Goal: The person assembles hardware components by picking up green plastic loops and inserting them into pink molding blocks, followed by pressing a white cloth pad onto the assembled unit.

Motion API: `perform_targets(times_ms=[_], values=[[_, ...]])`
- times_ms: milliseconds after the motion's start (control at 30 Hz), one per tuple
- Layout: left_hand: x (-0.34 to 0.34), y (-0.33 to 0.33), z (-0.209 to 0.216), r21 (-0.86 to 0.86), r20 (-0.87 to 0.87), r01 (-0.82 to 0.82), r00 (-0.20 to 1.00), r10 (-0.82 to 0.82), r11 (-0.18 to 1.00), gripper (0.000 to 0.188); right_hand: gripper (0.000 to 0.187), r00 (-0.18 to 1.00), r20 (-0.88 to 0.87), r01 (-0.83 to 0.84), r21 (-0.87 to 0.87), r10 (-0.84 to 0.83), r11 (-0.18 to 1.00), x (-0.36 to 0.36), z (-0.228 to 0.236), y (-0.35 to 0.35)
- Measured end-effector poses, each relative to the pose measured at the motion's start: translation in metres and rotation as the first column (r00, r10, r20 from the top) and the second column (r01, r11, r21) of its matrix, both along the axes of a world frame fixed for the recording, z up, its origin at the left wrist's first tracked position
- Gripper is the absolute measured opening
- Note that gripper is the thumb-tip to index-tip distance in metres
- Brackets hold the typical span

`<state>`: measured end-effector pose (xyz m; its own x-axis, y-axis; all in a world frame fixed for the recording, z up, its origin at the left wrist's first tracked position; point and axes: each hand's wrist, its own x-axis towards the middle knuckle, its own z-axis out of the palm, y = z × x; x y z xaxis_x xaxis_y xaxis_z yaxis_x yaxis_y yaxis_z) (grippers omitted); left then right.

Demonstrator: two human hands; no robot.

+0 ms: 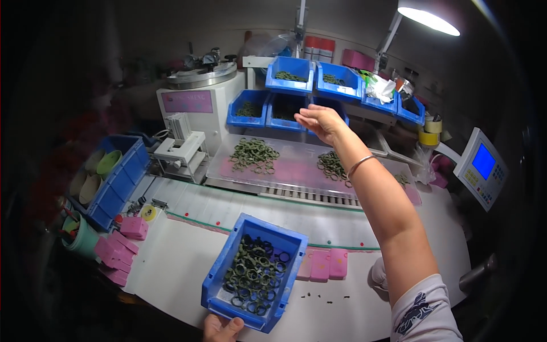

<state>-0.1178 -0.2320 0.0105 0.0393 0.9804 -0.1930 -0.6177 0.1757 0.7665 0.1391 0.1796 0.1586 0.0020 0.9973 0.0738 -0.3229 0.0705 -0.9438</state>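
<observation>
Head view: left hand (222, 329) grips blue bin (242, 318) edge, bare tabletop (174, 271) leftward.

"What is the lower edge cutting off?"

"It's cropping the left hand (220, 329) and the right sleeve (428, 314)."

"And the right arm (383, 199)?"

"It's covering part of a green ring pile (330, 164); the right hand (322, 122) is partly hiding a lower blue bin (337, 105). Dark specks (330, 302) are looking too small to identify."
</observation>
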Motion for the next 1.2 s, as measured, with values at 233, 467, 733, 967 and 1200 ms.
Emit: perform_targets(times_ms=[233,467,733,967,1200], values=[[-0.02,0.02,0.029,0.009,0.009,-0.011,1.0,0.011,1.0,0.037,0.036,0.95,0.304,0.05,0.074,-0.07,0.996,0.017,-0.012,-0.055],[-0.037,0.129,0.098,0.34,-0.096,-0.1,0.985,0.14,0.935,0.036,0.016,0.835,0.542,-0.179,0.119,0.087,0.977,0.081,-0.025,-0.203],[-0.033,0.359,0.198,0.569,-0.115,-0.001,0.99,0.082,0.822,0.019,0.014,0.721,0.688,0.017,0.099,-0.08,0.995,0.139,-0.06,-0.328],[0.015,0.463,0.228,0.383,-0.084,-0.165,0.974,0.212,0.909,0.038,0.016,0.696,0.647,0.363,0.059,-0.312,0.93,0.171,-0.082,-0.385],[0.029,0.507,0.222,0.308,-0.1,-0.191,0.968,0.232,0.932,0.035,0.017,0.649,0.645,0.494,0.047,-0.404,0.868,0.186,-0.097,-0.399]])
